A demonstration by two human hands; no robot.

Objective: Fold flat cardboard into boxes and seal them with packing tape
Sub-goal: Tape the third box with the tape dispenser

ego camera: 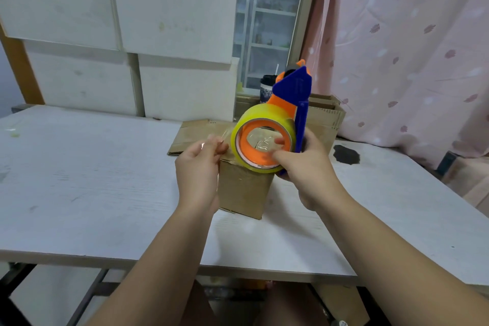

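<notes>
Tape stretched above the box
Right hand grips the dispenser, held high; left hand pinches the tape end, probably to stretch it across the box top.

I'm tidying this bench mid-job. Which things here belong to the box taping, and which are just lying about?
In use: blue-and-orange plastic tape dispenser, yellow packing-tape roll, small brown cardboard box, flat brown cardboard sheets.
Lying about: black-lidded patterned cup, white boards, pink patterned curtain.
</notes>
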